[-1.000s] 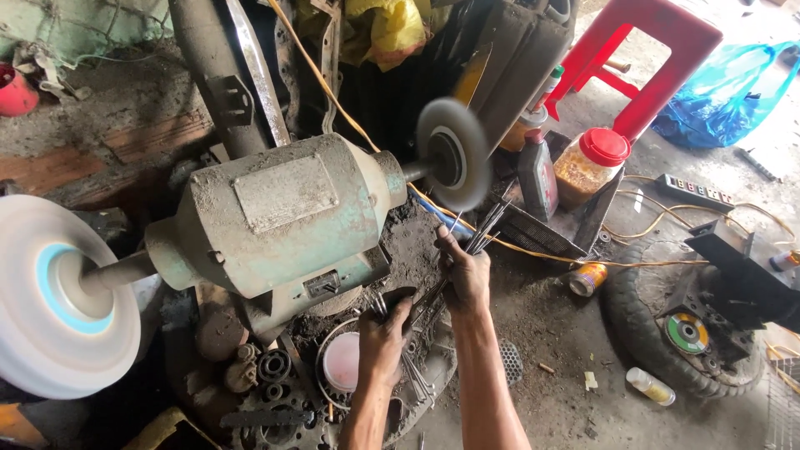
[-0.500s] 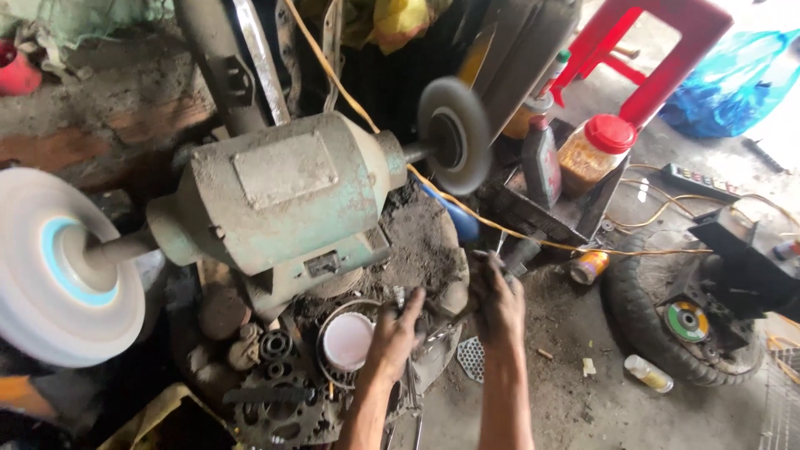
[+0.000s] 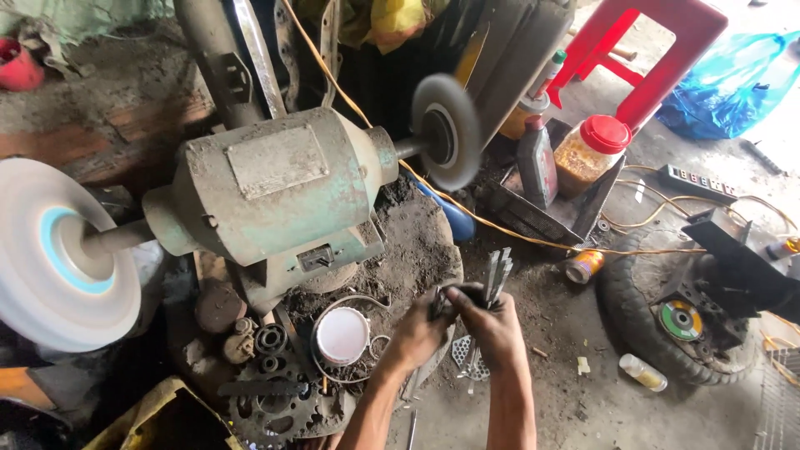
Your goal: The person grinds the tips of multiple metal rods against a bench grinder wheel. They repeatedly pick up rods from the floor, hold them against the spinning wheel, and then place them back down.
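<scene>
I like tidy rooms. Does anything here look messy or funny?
Yes. An orange drink can lies tipped over on the dirty floor by an old tyre, and a yellow cable trails loose past the bench grinder.

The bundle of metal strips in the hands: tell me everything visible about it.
The bundle of metal strips is a handful of thin, flat, grey pieces that look like steel, fanned slightly at their upper ends. It stands nearly upright, tilted a little to the right, over the dirty floor below the bench grinder. The right hand clasps its lower end; the left hand meets it there. Its lower ends are hidden.
</scene>
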